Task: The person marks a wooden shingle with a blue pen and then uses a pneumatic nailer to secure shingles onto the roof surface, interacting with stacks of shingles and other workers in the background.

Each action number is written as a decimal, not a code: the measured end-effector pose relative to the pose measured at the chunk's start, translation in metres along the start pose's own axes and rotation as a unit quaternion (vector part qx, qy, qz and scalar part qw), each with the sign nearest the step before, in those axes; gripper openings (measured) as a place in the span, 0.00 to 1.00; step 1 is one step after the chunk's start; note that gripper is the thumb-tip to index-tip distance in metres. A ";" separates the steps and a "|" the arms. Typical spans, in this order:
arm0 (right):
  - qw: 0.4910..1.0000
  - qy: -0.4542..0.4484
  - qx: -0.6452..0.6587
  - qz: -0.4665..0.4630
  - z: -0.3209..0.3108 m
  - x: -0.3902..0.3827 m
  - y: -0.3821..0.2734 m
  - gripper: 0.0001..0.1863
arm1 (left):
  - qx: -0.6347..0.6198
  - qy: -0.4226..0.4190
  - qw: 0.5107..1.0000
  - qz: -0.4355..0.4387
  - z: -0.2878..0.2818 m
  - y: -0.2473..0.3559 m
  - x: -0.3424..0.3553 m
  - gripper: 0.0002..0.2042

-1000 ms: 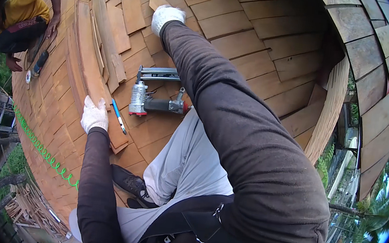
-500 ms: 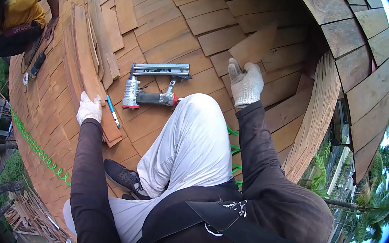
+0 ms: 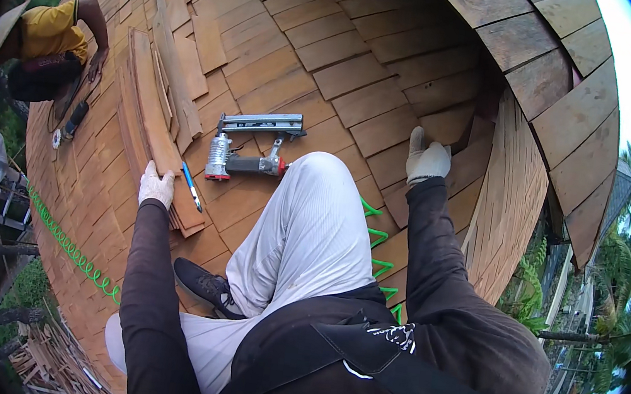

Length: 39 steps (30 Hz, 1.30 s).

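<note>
My right hand (image 3: 427,161), in a white knit glove, is closed on the near edge of a thin wooden shingle (image 3: 448,126). That shingle lies close over the laid courses, beside the shaded roof edge. To the left, my gloved left hand (image 3: 156,185) rests on a stack of long wooden boards (image 3: 154,128), thumb and fingers apart. A blue pen-like marker (image 3: 191,185) lies next to it. Between my hands, a silver and black pneumatic nail gun (image 3: 251,147) lies on its side in front of my knee.
Shingles cover the curved, sloping roof (image 3: 294,39). A green coiled air hose (image 3: 69,243) runs at left and another stretch (image 3: 379,251) beside my leg. A co-worker in yellow (image 3: 50,31) crouches at far left by a power tool (image 3: 73,123). A shingled overhang (image 3: 547,75) rises right.
My right hand has moved right and slightly nearer, bringing the shingle down toward the roof edge. My left hand stays on the boards. The view has shifted, showing more of the co-worker.
</note>
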State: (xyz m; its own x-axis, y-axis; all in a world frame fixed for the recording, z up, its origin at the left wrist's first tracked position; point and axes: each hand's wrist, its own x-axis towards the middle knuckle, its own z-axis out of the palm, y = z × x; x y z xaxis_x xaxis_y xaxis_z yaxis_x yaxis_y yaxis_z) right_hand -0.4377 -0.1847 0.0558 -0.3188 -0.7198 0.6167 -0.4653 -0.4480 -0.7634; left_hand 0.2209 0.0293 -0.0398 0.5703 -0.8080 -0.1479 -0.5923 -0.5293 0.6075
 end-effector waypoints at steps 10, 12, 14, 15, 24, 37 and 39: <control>0.874 0.092 0.225 0.420 0.049 0.016 -0.129 0.25 | -0.061 0.063 0.996 0.018 -0.019 -0.044 -0.001 0.33; 0.910 0.017 0.171 0.378 0.007 0.019 -0.113 0.37 | -0.095 -0.013 0.995 -0.007 -0.016 -0.003 -0.014 0.33; 0.916 -0.006 -0.005 0.402 0.042 0.010 -0.172 0.35 | -0.096 -0.020 0.995 -0.024 -0.033 -0.005 -0.020 0.33; 0.910 -0.014 -0.097 0.402 0.051 0.011 -0.199 0.36 | -0.095 -0.009 0.995 -0.016 -0.026 -0.013 -0.014 0.33; 0.804 -0.092 -0.587 0.004 0.061 -0.032 -0.211 0.34 | -0.100 0.010 0.995 -0.009 -0.022 -0.030 -0.007 0.35; 0.765 -0.170 -0.618 -0.069 0.065 -0.027 -0.191 0.27 | -0.199 0.024 0.980 -0.007 -0.006 -0.081 0.022 0.35; 0.781 -0.156 -0.600 -0.075 0.065 -0.031 -0.191 0.28 | -0.216 0.022 0.976 -0.019 -0.006 -0.081 0.026 0.34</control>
State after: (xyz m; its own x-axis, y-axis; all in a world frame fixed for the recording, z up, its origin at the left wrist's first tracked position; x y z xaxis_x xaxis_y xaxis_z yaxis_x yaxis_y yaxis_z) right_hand -0.2855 -0.1112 0.1704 -0.0566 -0.8845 0.4630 -0.9766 0.1453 0.1583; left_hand 0.2869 0.0531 -0.0886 0.6172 -0.7726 -0.1487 -0.2797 -0.3921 0.8764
